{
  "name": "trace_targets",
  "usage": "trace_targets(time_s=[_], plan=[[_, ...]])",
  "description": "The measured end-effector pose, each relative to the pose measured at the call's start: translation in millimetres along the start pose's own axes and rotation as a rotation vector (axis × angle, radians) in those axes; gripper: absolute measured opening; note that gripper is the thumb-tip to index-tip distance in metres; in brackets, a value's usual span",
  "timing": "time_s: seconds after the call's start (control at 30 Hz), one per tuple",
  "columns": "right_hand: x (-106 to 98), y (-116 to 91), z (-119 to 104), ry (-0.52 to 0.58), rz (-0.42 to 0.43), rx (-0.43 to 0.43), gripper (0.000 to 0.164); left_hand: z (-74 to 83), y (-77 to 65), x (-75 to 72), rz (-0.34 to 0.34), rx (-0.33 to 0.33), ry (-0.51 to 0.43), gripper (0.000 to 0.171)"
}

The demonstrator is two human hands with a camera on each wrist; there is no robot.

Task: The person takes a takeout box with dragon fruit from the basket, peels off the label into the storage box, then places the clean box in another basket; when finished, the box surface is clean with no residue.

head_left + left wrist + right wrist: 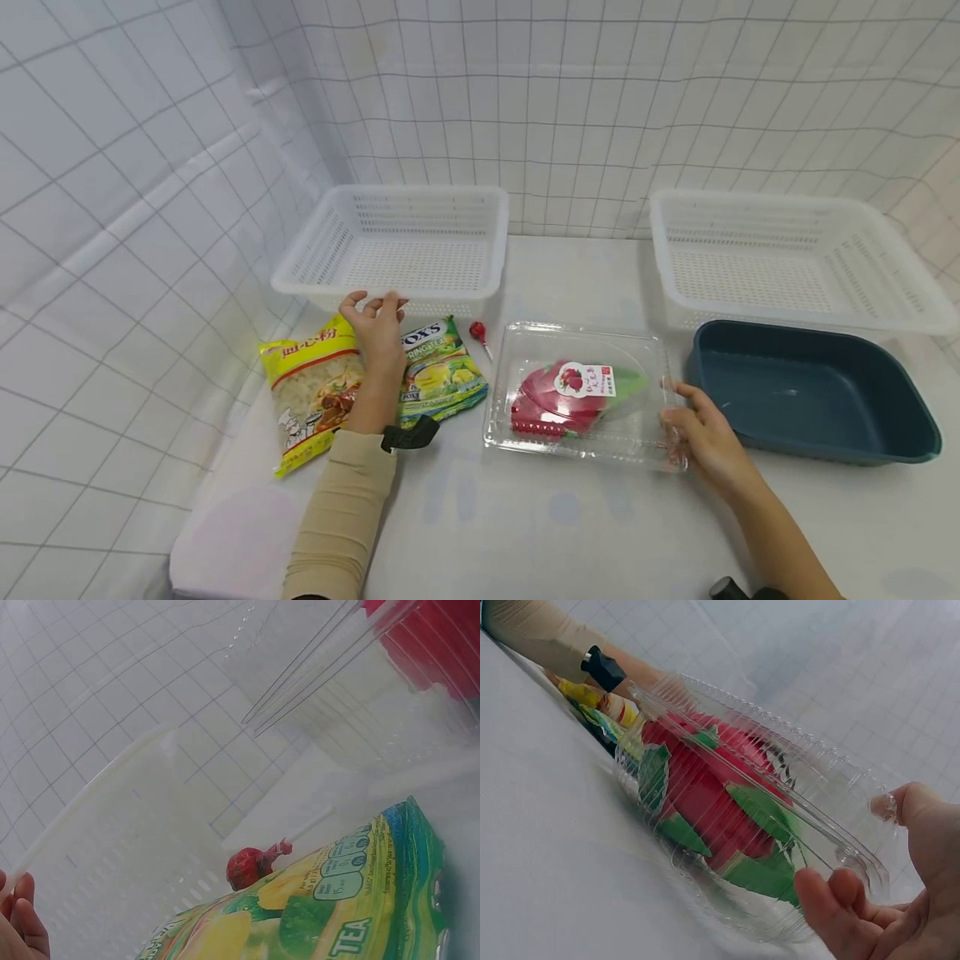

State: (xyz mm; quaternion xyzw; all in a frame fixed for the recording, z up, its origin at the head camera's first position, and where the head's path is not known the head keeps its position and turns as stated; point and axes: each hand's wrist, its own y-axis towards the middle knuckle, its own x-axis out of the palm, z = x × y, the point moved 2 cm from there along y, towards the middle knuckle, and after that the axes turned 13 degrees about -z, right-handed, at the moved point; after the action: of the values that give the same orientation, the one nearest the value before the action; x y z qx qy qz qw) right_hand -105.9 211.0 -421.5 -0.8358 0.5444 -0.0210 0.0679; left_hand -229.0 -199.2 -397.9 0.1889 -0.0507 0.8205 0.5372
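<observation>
My left hand (377,333) reaches over the snack bags to the front of the left white basket (390,293), its fingers pinching the rim. In the left wrist view, fingertips (24,915) show at that basket's edge. My right hand (708,437) grips the right end of a clear plastic clamshell box (637,346). Inside the box lies a red dragon fruit (547,400) with green tips, under a white label. The right wrist view shows the thumb (885,806) at the lid side and curled fingers lower on the box, which is tilted in that view.
A yellow noodle bag (307,367) and a green Fox's candy bag (442,379) lie beneath the left arm. A red lollipop (477,331) lies between candy bag and box. At right, a dark blue tub (817,400) stands before another white basket (795,317). Gridded cloth (585,108) hangs behind.
</observation>
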Motion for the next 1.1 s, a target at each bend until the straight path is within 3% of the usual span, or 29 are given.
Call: trace_targets(time_s=[0.13, 0.3, 0.47, 0.63, 0.83, 1.1], plan=[[-2, -5, -5, -0.178, 0.029, 0.066, 0.057, 1.2, 0.2, 0.4, 0.01, 0.001, -0.01, 0.038], [-4, -11, -12, -0.36, 0.073, 0.087, 0.057, 2.2, -3.1, 1.1, 0.008, -0.023, -0.015, 0.036], [-5, -16, -19, -0.475, 0.144, 0.05, 0.053, 1.2, -8.3, 3.0, -0.006, -0.039, -0.024, 0.035], [-5, -18, -28, -0.535, 0.197, -0.043, 0.047, -0.6, -15.1, 5.5, -0.052, -0.058, -0.019, 0.038], [-5, -12, -44, -0.691, 0.278, -0.15, 0.035, -7.7, -28.4, 13.8, -0.19, -0.152, 0.056, 0.04], [-3, 0, -55, -0.737, 0.242, -0.227, 0.025, -7.4, -61.0, 28.9, -0.494, -0.28, 0.293, 0.031]])
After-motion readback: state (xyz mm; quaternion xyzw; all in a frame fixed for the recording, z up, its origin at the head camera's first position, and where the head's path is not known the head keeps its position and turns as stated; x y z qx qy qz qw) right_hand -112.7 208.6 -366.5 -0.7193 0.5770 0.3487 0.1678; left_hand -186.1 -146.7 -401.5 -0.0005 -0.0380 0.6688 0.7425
